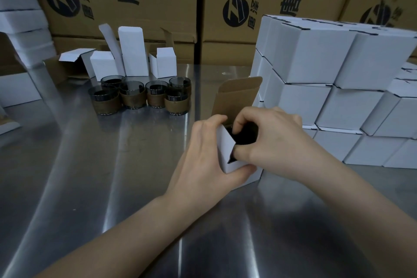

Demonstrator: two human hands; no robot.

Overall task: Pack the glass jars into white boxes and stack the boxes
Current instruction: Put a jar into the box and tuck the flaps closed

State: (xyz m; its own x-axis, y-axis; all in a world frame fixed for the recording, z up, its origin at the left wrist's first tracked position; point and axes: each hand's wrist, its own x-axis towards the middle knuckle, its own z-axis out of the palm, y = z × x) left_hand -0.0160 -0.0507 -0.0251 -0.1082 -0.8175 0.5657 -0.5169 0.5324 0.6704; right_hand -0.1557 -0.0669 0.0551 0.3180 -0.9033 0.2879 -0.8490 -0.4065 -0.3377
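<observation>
- The left hand (203, 153) grips the left wall of the open white box (226, 156), with its thumb under the near corner. The right hand (274, 140) curls fingers and thumb into the box mouth and seems to pinch the dark glass jar (247, 136) there.
- Step in hand, as I judge it: seating one jar in its box, at the frame's centre on the table (112, 187).
- At centre-left, a cluster of loose jars (140, 95) stands mouth-up in front of the empty boxes (133, 52), so more rounds remain.
- The held box stands roughly upright with its long axis vertical and its mouth facing up. Its brown-lined lid flap (237, 95) rises unfolded at the far side.
- Next move probably calls for letting go of the jar, then folding and tucking that flap while the left hand steadies the box.
- At right, the stack of closed boxes (316, 63) looks like where this box goes.
</observation>
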